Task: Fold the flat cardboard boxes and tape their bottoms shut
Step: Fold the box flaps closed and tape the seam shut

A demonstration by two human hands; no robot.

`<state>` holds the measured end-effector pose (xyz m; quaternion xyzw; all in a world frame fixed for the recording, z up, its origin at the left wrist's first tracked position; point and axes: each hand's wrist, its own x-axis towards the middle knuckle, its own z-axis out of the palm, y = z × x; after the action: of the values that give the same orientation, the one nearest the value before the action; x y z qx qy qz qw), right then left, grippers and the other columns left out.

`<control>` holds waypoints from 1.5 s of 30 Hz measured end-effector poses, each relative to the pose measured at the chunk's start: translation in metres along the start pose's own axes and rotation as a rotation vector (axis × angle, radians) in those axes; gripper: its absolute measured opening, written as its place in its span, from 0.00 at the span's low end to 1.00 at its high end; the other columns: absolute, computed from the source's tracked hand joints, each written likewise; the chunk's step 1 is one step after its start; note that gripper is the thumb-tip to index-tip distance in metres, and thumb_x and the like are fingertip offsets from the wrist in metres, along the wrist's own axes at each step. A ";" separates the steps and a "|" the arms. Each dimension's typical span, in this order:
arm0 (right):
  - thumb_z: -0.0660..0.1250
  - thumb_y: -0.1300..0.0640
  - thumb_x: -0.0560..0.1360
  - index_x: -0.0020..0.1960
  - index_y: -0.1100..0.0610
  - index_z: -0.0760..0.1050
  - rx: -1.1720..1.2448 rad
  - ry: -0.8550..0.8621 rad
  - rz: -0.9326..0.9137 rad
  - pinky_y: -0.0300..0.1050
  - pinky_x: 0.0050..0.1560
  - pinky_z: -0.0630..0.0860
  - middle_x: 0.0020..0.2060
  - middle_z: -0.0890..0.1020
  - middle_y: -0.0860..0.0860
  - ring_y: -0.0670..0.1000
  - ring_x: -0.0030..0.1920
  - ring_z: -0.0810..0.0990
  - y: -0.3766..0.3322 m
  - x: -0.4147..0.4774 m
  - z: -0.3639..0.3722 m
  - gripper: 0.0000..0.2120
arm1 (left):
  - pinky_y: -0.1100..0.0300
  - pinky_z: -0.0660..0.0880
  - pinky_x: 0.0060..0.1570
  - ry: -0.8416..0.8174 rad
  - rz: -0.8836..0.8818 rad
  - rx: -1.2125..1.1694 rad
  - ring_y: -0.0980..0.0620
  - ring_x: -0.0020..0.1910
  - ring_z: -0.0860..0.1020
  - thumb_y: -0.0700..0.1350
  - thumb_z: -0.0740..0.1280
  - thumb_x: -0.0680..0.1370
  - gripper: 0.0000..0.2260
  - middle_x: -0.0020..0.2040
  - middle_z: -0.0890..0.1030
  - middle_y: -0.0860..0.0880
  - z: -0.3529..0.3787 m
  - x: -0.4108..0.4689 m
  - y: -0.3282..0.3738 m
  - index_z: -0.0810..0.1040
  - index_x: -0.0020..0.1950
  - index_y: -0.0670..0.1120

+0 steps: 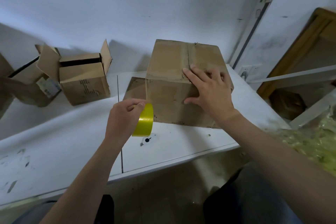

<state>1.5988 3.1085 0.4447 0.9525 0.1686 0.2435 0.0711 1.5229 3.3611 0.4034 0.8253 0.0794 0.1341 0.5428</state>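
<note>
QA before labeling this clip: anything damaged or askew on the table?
Box under the right hand: creased, ragged centre seam, frayed at far edge. Left of it, an open box and a second box sit askew, flaps splayed. Left hand grips the tape roll.

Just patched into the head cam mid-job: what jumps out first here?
The bright yellow tape roll, gripped by the left hand, stands out at centre over the white table. Behind it, the right hand presses flat on the front edge of the closed cardboard box. An open box sits at left.
</note>
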 end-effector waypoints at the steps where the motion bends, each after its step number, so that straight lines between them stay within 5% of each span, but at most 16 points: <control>1: 0.70 0.28 0.66 0.79 0.42 0.60 0.020 -0.015 -0.007 0.58 0.65 0.66 0.77 0.67 0.43 0.59 0.64 0.71 0.002 0.001 -0.002 0.47 | 0.58 0.74 0.43 -0.001 0.002 0.005 0.62 0.47 0.78 0.48 0.68 0.80 0.11 0.44 0.81 0.68 -0.001 -0.001 0.002 0.83 0.45 0.65; 5: 0.63 0.31 0.75 0.74 0.41 0.70 0.287 0.034 -0.089 0.55 0.71 0.57 0.76 0.66 0.41 0.56 0.71 0.65 0.000 -0.009 -0.022 0.30 | 0.53 0.81 0.41 -0.066 -0.104 -0.126 0.53 0.49 0.81 0.45 0.67 0.81 0.09 0.50 0.83 0.57 -0.004 -0.009 0.018 0.86 0.52 0.55; 7: 0.57 0.32 0.78 0.64 0.42 0.80 0.507 0.181 -0.084 0.52 0.66 0.61 0.68 0.76 0.41 0.54 0.66 0.68 -0.011 -0.027 -0.033 0.24 | 0.56 0.81 0.35 -0.154 -0.278 -0.347 0.46 0.46 0.85 0.44 0.65 0.82 0.09 0.53 0.84 0.47 -0.004 -0.020 0.031 0.85 0.54 0.53; 9: 0.54 0.24 0.75 0.66 0.39 0.76 0.740 0.058 -0.004 0.47 0.57 0.69 0.53 0.79 0.37 0.48 0.58 0.73 -0.027 -0.047 -0.045 0.30 | 0.55 0.82 0.37 -0.241 -0.381 -0.524 0.44 0.46 0.86 0.44 0.65 0.83 0.09 0.53 0.85 0.42 -0.001 -0.035 0.042 0.84 0.59 0.51; 12: 0.67 0.22 0.63 0.72 0.35 0.60 0.941 -0.217 0.092 0.44 0.47 0.75 0.47 0.76 0.38 0.42 0.50 0.74 -0.046 -0.069 -0.052 0.43 | 0.51 0.83 0.43 -0.307 -0.359 -0.686 0.40 0.52 0.85 0.43 0.65 0.83 0.12 0.54 0.85 0.37 0.007 -0.056 0.061 0.80 0.65 0.45; 15: 0.79 0.39 0.65 0.69 0.37 0.58 1.045 -0.116 0.103 0.42 0.40 0.76 0.43 0.75 0.39 0.42 0.44 0.77 -0.046 -0.078 -0.056 0.41 | 0.56 0.82 0.43 -0.277 -0.338 -0.626 0.43 0.53 0.84 0.44 0.66 0.83 0.12 0.56 0.84 0.39 0.013 -0.067 0.087 0.81 0.65 0.48; 18: 0.79 0.43 0.68 0.63 0.38 0.64 1.165 0.000 0.092 0.35 0.38 0.74 0.46 0.76 0.35 0.39 0.48 0.77 -0.039 -0.079 -0.064 0.31 | 0.66 0.78 0.38 -0.115 -0.236 -0.407 0.49 0.57 0.80 0.46 0.68 0.81 0.12 0.58 0.81 0.46 0.018 -0.072 0.103 0.83 0.63 0.52; 23: 0.68 0.41 0.68 0.60 0.40 0.70 1.014 0.104 -0.107 0.34 0.46 0.72 0.53 0.74 0.33 0.36 0.52 0.75 -0.029 -0.084 -0.086 0.21 | 0.59 0.77 0.53 0.039 -0.127 -0.264 0.55 0.54 0.81 0.45 0.70 0.79 0.07 0.52 0.84 0.52 0.022 -0.083 0.119 0.85 0.55 0.49; 29: 0.67 0.44 0.70 0.59 0.42 0.73 0.901 0.125 -0.295 0.36 0.44 0.71 0.50 0.73 0.37 0.40 0.49 0.73 -0.009 -0.085 -0.104 0.18 | 0.65 0.74 0.42 0.072 -0.024 -0.184 0.60 0.43 0.83 0.47 0.73 0.77 0.03 0.41 0.86 0.56 0.012 -0.087 0.124 0.85 0.44 0.53; 35: 0.73 0.52 0.69 0.57 0.43 0.76 0.861 0.164 -0.346 0.29 0.42 0.68 0.53 0.72 0.39 0.43 0.49 0.75 0.006 -0.089 -0.109 0.18 | 0.70 0.72 0.37 -0.027 -0.003 -0.234 0.67 0.34 0.78 0.47 0.74 0.77 0.03 0.37 0.85 0.60 0.007 -0.083 0.132 0.87 0.47 0.54; 40: 0.77 0.55 0.69 0.59 0.46 0.81 0.820 0.192 -0.328 0.43 0.41 0.74 0.50 0.76 0.47 0.49 0.46 0.77 0.014 -0.081 -0.114 0.19 | 0.70 0.71 0.38 0.050 0.002 -0.212 0.68 0.37 0.79 0.46 0.74 0.76 0.04 0.39 0.86 0.60 0.017 -0.076 0.142 0.87 0.43 0.54; 45: 0.77 0.51 0.73 0.58 0.46 0.84 0.730 0.134 -0.255 0.46 0.43 0.73 0.48 0.74 0.51 0.52 0.45 0.75 0.066 -0.082 -0.103 0.14 | 0.70 0.71 0.35 0.192 -0.046 -0.293 0.68 0.33 0.79 0.46 0.73 0.77 0.04 0.34 0.83 0.65 -0.009 -0.049 0.140 0.85 0.43 0.54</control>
<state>1.4999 3.0232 0.5125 0.8686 0.3653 0.2183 -0.2538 1.4713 3.2996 0.5284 0.7186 0.1293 0.2100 0.6502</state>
